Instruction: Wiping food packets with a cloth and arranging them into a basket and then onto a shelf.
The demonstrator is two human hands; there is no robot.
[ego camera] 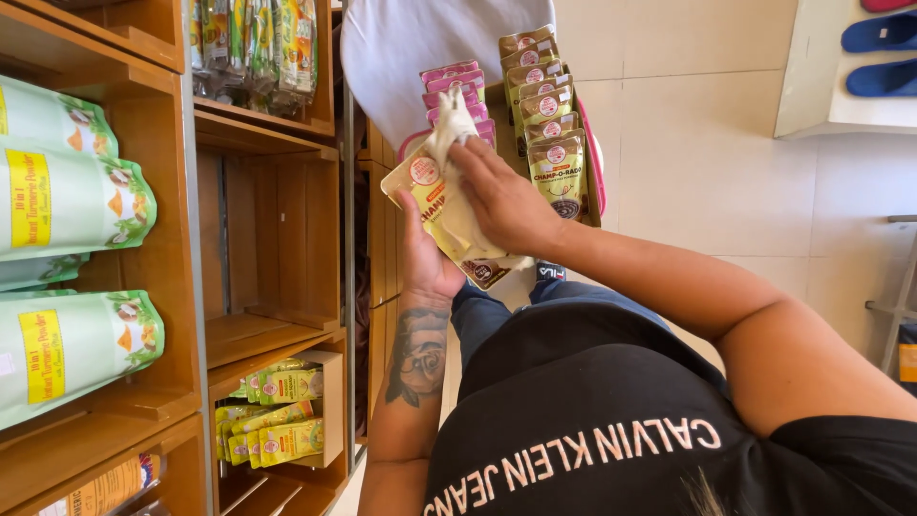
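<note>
Head view, left hand [427, 263]: under the flat yellow-and-cream foil pouch [432, 196], palm up, fingers wrapped behind it, grip clamped on the pouch's lower end.
Head view, right hand [506, 201]: flat on the crumpled white cloth [454, 172], fingers spread and curled down, grip pressing the cloth against the pouch face.
Cloth: bunched, one twisted end sticking up past the pouch's top edge, the rest draped over the pouch middle and trailing toward the wrist.
Pouch: held tilted in the air, in front of the chest, just beside the pink-rimmed basket [593, 143], above the blue denim jeans [478, 320].
Basket load: a row of yellow-and-brown pouches [549, 115] standing on edge on the right, a row of pink pouches [457, 81] on the left, packed tight and overlapping.
Left forearm: dark tattoo [420, 358] showing on the inner side, arm running up from the bottom edge.
Shelving: brown wooden crate shelves [277, 229] to the left, middle compartment bare wood.
Far left shelf: large pale-green bags with yellow labels [67, 201] lying on their sides, stacked.
Lower compartment: small yellow-green sachets [277, 420] in a cardboard box.
Top compartment: hanging strips of green packets [253, 43].
Floor: cream tiles [716, 143], well below the hands.
Upper right: blue slippers [879, 57] on a white ledge.
</note>
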